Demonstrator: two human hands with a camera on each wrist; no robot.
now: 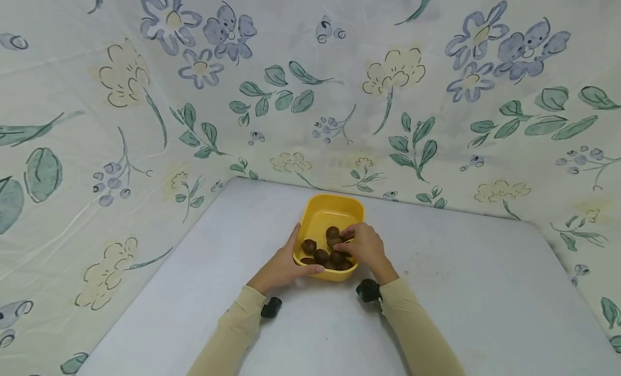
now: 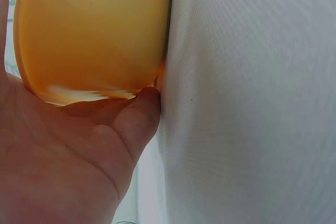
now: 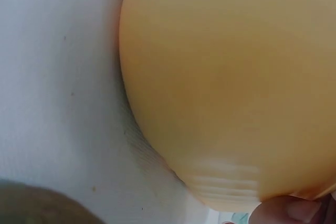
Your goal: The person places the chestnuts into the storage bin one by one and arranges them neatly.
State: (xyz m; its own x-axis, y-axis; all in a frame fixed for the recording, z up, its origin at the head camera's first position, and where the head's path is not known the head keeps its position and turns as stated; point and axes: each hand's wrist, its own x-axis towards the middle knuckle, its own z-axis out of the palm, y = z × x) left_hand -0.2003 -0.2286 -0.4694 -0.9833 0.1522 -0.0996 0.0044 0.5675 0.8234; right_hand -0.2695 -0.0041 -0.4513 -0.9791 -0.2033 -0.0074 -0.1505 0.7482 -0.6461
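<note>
A yellow plastic tub (image 1: 331,203) stands on the table with several round brown nut-like balls (image 1: 321,257) gathered in its near half. My left hand (image 1: 281,266) grips the tub's near left corner, its thumb along the near wall and the fingers up the left side. In the left wrist view that thumb presses low on the yellow wall (image 2: 94,40). Over the right rim reaches my right hand (image 1: 367,247), thumb and forefinger pinching a brown ball (image 1: 333,241) above the others. The right wrist view shows mostly the tub's outer wall (image 3: 226,87) and a fingertip at its rim.
The white tabletop (image 1: 461,289) surrounds the tub. Floral cloth (image 1: 310,133) rises behind and at the sides. Dark wrist cameras (image 1: 270,307) sit below both wrists. A blurred brown rounded shape (image 3: 42,205) shows low in the right wrist view; its kind is unclear.
</note>
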